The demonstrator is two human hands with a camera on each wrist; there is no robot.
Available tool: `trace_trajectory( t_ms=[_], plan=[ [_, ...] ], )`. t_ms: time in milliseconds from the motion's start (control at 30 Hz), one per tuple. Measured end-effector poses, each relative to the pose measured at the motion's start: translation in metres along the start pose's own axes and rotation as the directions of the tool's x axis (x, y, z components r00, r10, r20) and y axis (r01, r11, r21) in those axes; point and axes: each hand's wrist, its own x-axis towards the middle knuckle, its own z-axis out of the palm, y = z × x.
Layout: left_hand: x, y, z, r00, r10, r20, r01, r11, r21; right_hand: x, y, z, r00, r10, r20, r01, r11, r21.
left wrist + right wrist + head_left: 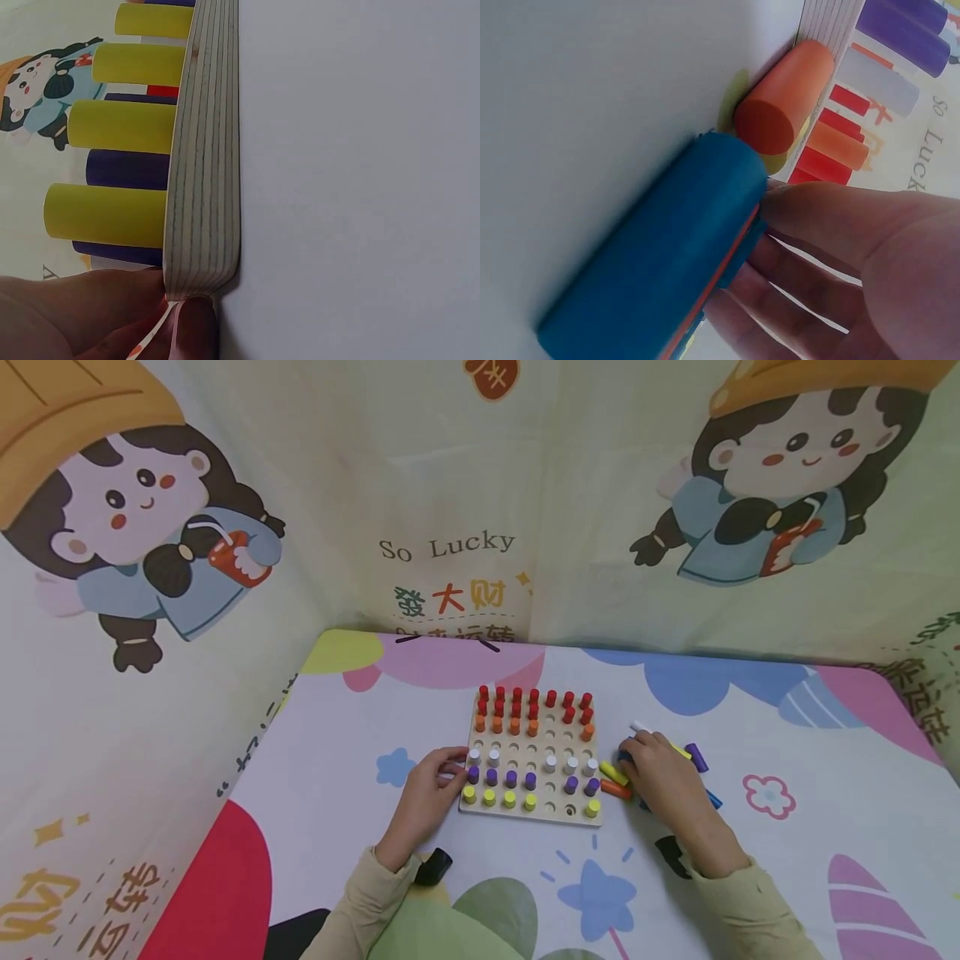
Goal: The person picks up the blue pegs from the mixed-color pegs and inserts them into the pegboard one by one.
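Note:
A wooden pegboard [540, 817] stands on the cloth with rows of red, orange, white, purple and yellow pegs upright in it. Round holes show between the orange and white rows. My left hand [430, 797] rests at the board's left edge, thumb and fingertips touching its corner in the left wrist view. To the right of the board, my right hand [666, 781] pinches a blue peg [626, 754] between thumb and fingers. In the right wrist view another blue peg [656, 240] lies in front of those fingers, partly hiding them.
Loose pegs lie about my right hand: an orange peg [617, 789] and a yellow peg [613, 772] by the board's right edge, a purple peg [697, 757] beyond the hand, and a white peg [640, 725] behind it. A printed cloth wall [585, 593] rises at the back.

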Motion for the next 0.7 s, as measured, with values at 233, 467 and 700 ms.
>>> trace_trajectory(
  t_ms=[233, 467, 700],
  plan=[
    [-0.001, -0.001, 0.000, 1.000, 0.000, 0.004, 0.000, 1.000, 0.007, -0.001, 0.000, -0.002, 0.999, -0.013, -0.032, 0.014, 0.999, 0.031],
    [0.000, -0.001, 0.001, 1.000, 0.002, 0.008, -0.002, 1.000, 0.000, -0.001, 0.000, -0.005, 0.996, -0.026, -0.083, 0.032, 0.997, 0.069],
    [0.000, -0.003, 0.001, 1.000, -0.002, 0.000, 0.002, 1.000, 0.012, 0.001, -0.003, -0.010, 0.997, -0.012, -0.072, 0.020, 0.993, 0.116]
  ],
)
